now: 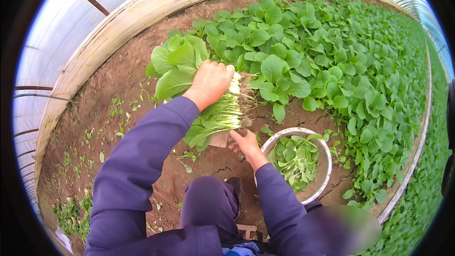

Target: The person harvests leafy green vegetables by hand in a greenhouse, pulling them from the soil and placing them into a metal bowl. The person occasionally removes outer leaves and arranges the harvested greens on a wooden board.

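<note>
A row of uprooted leafy greens (pixel 220 110) lies before me, pale stems side by side and stringy roots (pixel 247 94) pointing right. My left hand (pixel 212 81) is closed around stems at the far end of this row, with broad leaves (pixel 181 62) spreading out to its left. Under the near end shows a bit of a pale flat board (pixel 219 138). Beside that board, my right hand (pixel 246 145) has its thumb close to the lowest stems and its fingers curled. Whether those fingers hold anything is hidden.
A round metal basin (pixel 328 156) holding loose leaves (pixel 295 160) stands by my right forearm. Dense growing greens (pixel 320 60) fill the right side. Small seedlings dot the bare soil (pixel 121 78) at left. More bundled greens (pixel 73 213) lie lower left. A pale wall (pixel 142 14) curves behind.
</note>
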### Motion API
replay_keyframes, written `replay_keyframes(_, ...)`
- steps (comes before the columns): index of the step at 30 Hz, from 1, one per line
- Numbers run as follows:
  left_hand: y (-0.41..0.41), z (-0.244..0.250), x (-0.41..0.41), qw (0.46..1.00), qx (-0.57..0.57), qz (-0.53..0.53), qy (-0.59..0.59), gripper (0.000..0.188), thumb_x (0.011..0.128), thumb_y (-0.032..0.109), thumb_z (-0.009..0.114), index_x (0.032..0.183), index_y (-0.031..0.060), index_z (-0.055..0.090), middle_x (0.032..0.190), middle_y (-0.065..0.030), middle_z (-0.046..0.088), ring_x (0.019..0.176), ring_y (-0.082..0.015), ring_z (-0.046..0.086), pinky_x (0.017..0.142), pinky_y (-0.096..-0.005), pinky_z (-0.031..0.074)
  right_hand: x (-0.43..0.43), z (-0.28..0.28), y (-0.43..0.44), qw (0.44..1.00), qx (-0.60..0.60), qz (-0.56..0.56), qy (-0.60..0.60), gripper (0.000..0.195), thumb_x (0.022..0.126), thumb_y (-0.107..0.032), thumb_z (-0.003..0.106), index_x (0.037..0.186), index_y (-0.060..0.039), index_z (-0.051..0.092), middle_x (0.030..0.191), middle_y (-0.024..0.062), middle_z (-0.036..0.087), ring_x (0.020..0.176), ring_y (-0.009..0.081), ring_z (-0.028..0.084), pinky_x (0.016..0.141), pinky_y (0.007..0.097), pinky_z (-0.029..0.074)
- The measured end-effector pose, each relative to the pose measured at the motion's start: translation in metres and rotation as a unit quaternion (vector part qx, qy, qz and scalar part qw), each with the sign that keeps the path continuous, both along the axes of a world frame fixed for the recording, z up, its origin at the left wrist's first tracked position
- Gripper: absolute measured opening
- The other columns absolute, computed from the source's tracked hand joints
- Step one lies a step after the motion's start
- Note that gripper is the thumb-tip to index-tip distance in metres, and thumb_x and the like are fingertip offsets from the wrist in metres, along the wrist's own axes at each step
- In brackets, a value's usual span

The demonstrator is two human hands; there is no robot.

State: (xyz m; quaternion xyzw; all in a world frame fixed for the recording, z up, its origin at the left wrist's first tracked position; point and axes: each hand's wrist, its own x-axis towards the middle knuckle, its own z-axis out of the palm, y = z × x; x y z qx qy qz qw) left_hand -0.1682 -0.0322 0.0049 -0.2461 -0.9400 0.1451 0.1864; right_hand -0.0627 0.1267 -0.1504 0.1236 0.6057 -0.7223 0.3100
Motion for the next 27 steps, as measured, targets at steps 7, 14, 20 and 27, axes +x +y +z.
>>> replay_keyframes(7,0.008,-0.090,-0.002,0.997,0.019,0.061,-0.036,0.020,0.078,0.013,0.059,0.097,0.0055,0.059,0.086,-0.0095,0.062,0.084,-0.0256,0.062,0.077,-0.0392,0.046,-0.012,-0.020,-0.019,0.975,-0.179,-0.116,-0.058,0.023,0.089,-0.015,0.070,0.106,-0.0051,0.057,0.086,0.0059,0.065,0.064,0.0146,0.063,0.051,0.0260,0.048)
replay_keyframes(14,0.000,-0.075,0.002,0.979,0.070,0.037,-0.187,0.082,0.066,0.026,0.076,0.134,-0.0048,0.043,0.121,-0.0217,0.053,0.116,-0.0361,0.050,0.103,-0.0443,0.035,-0.019,-0.014,-0.027,0.949,-0.225,-0.189,-0.119,0.024,0.089,-0.018,0.071,0.103,-0.0035,0.059,0.083,0.0067,0.065,0.064,0.0158,0.064,0.050,0.0269,0.049)
replay_keyframes(20,-0.005,-0.072,0.018,0.969,0.056,0.033,-0.240,0.103,0.061,0.035,0.082,0.142,-0.0052,0.034,0.132,-0.0243,0.046,0.125,-0.0382,0.044,0.109,-0.0457,0.030,-0.024,-0.005,-0.033,0.925,-0.241,-0.223,-0.192,0.024,0.088,-0.018,0.072,0.102,-0.0038,0.059,0.084,0.0074,0.067,0.066,0.0162,0.066,0.050,0.0260,0.048)
replay_keyframes(27,0.005,-0.081,0.029,0.971,0.039,0.066,-0.226,0.111,0.059,0.039,0.081,0.146,-0.0035,0.028,0.141,-0.0297,0.038,0.132,-0.0431,0.037,0.113,-0.0481,0.024,-0.011,0.001,-0.022,0.928,-0.318,-0.171,-0.089,0.033,0.091,-0.025,0.070,0.114,-0.0058,0.057,0.092,0.0065,0.068,0.075,0.0189,0.067,0.060,0.0289,0.051)
